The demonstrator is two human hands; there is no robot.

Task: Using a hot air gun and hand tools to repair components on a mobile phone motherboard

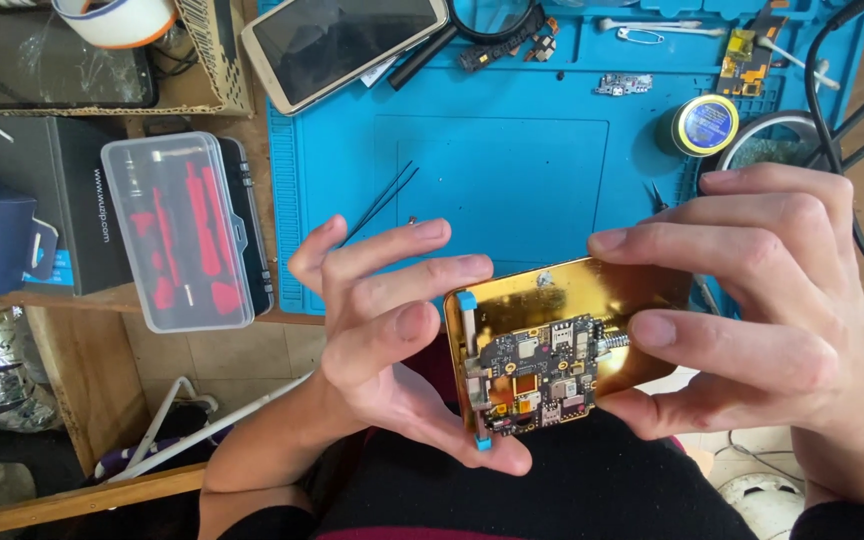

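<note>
Both hands are gripping a shiny gold metal holder plate (562, 300) in the lower middle of the frame, held above the person's lap, in front of the near edge of the bench. The left hand (392, 330) is curling around the plate's left end, its thumb lying along the lower left corner and its fingers spreading behind the top edge. The right hand (762, 300) is closing on the plate's right end — thumb pressing the front face, fingers wrapping over the upper right corner. A dark, irregular phone circuit board (537, 375) is sitting clamped on the plate's face, between a slim rail with light-blue plastic end caps (472, 370) on its left and a small silver spring screw (612, 343) on its right. Behind the hands, a blue silicone repair mat (492, 160) is covering the upper middle of the frame, with thin black tweezers (382, 200) lying on it just above the left fingers. A gold-framed smartphone (342, 45) is resting at the mat's upper left corner, a yellow-rimmed round tin (704, 125) is sitting toward the upper right, and a clear plastic case of red tools (184, 230) is lying to the left of the mat.
</note>
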